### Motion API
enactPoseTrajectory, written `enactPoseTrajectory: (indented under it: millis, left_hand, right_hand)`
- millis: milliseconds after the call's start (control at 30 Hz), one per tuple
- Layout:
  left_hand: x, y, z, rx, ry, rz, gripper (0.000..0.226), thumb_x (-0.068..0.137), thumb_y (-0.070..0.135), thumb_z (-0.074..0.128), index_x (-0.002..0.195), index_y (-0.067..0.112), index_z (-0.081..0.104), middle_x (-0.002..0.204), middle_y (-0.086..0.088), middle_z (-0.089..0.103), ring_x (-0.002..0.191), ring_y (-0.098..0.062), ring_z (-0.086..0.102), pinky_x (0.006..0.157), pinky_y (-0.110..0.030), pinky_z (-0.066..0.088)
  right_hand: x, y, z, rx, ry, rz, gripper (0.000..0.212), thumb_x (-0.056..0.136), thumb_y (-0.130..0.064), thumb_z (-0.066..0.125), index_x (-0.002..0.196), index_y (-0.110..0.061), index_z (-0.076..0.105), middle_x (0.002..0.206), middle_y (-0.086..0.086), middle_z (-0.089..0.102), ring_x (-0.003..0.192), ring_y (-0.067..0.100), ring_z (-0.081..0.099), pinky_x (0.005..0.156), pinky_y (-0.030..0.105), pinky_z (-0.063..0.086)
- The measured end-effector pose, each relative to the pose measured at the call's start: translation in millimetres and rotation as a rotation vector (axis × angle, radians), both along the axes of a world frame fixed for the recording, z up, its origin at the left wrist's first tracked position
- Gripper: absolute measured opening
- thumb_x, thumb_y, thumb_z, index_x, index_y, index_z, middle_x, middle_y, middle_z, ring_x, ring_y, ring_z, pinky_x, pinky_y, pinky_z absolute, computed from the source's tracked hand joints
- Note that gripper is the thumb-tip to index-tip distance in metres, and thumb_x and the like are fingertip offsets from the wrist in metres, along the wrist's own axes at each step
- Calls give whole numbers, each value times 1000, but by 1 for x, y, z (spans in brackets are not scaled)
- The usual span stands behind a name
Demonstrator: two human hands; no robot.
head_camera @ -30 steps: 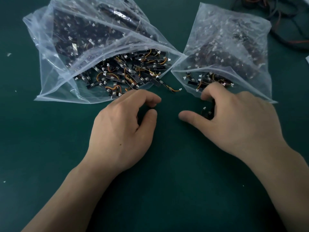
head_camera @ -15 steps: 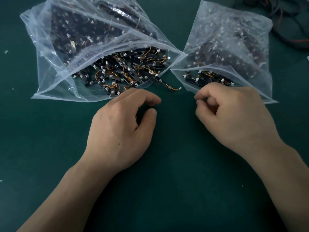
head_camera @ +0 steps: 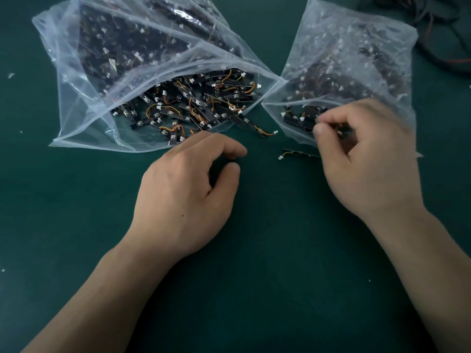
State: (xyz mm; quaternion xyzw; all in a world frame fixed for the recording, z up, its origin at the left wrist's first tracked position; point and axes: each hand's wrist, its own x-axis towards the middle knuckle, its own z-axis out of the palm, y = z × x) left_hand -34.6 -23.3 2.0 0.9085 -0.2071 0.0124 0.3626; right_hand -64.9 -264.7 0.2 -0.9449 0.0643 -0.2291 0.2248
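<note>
right hand [head_camera: 369,161]: we pinch a small black wired circuit strip [head_camera: 341,132] at mouth of right clear plastic bag [head_camera: 356,59] | left hand [head_camera: 183,194]: loosely curled, holds nothing, resting on dark green table [head_camera: 254,276]

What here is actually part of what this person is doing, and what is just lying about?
In the job: right hand, pinching a small part at the right bag; loose board beside it; left bag; left hand, resting on the table.
Lying about: cables; white scraps.
</note>
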Motion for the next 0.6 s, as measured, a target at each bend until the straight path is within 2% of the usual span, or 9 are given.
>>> enactPoseTrajectory:
  millis: [67,167,267,333,467,533,600]
  left_hand:
    - [0,0,0,0,1,0,22,94,31,57,109,38,71,89,46,51,77,11,54,66,-4,34]
    - [0,0,0,0,0,-5,22,94,31,57,109,38,71,89,46,51,78,12,54,66,-4,34]
    - [1,0,0,-4,-7,-8,21,94,29,58,109,37,71,89,46,51,79,13,54,67,-3,34]
    - [1,0,0,-7,-10,-11,21,94,29,58,109,36,71,89,46,51,78,14,53,67,-3,35]
    - [0,0,0,-9,-11,-10,21,94,29,58,109,36,72,89,46,51,78,14,53,67,-4,34]
    - [1,0,0,-9,-9,-10,22,94,30,58,109,36,72,89,46,51,78,14,53,67,-3,34]
    - [1,0,0,-8,-6,-10,22,94,30,57,109,36,72,89,45,51,78,14,53,66,-3,33]
  right_hand:
    - [-2,1,-2,21,38,40,19,96,-13,65,114,-12,72,114,-3,60,83,-2,51,81,12,40]
    - [-4,4,-1,76,44,86,35,81,-6,59,115,-13,68,118,-2,52,92,-4,50,81,8,40]
    - [-4,7,1,145,28,157,40,73,-2,55,111,-10,65,122,3,52,107,16,56,95,29,52]
    - [-4,7,1,148,50,187,40,73,-1,55,111,-9,65,128,3,52,118,17,55,103,35,50]
    - [-4,6,-3,99,119,193,34,80,-1,66,111,-13,68,137,1,52,130,8,49,108,11,35]
    - [-3,5,-5,62,126,187,28,85,-1,70,110,-12,73,137,2,54,130,10,51,109,9,33]
    - [-2,4,-6,39,113,189,21,90,-3,71,109,-10,76,136,3,57,129,12,53,111,12,35]
